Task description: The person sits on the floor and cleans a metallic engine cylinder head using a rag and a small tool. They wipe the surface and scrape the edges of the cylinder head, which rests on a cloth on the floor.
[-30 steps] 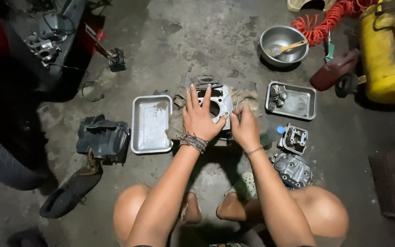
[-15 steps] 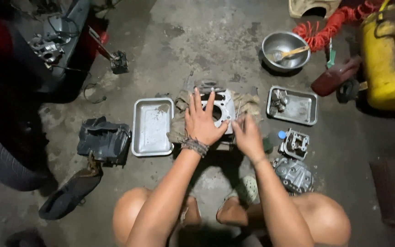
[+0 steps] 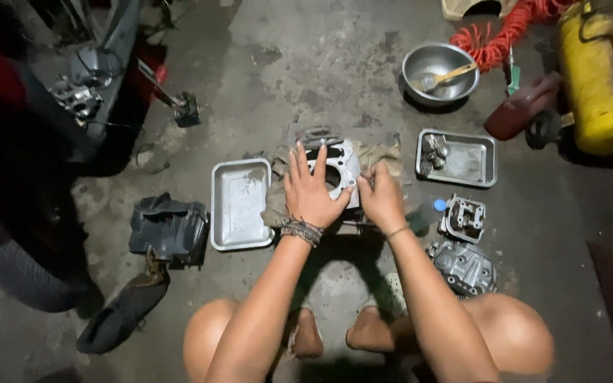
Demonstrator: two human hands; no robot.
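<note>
Grey metal cylinder block [image 3: 340, 170] lies on a dirty rag [image 3: 384, 157] on the concrete floor [image 3: 285, 78], right in front of my knees. My left hand [image 3: 312, 193] is flat on it, fingers spread wide, palm pressing the near-left part; the big round bore shows just beside the fingertips. My right hand [image 3: 381, 198] is at the block's right edge, fingers curled narrow around smth thin, maybe a small tool or blade, but I cannot tell what it is exactly.

To do this well, I think the left palm must hold the block firm so it does not slide on the rag, and the right hand should work flat along the mating face w/ light pressure, not digging in near the bore edge.

About room: empty steel tray [image 3: 239, 204] is just beside the left hand, almost touching the rag, so the left elbow has little side space. Second tray w/ small parts [image 3: 471, 162] is to the right, apart from the block. Cylinder head [image 3: 462, 218] and a finned cover [image 3: 464, 266] sit near my right forearm, close enough to bump if I pull back wide. Steel bowl [image 3: 440, 71] w/ a wooden-handled tool is farther ahead, well apart. Black plastic piece [image 3: 168, 227] and a shoe lie to the left. Best free floor is straight ahead, beyond the block
</note>
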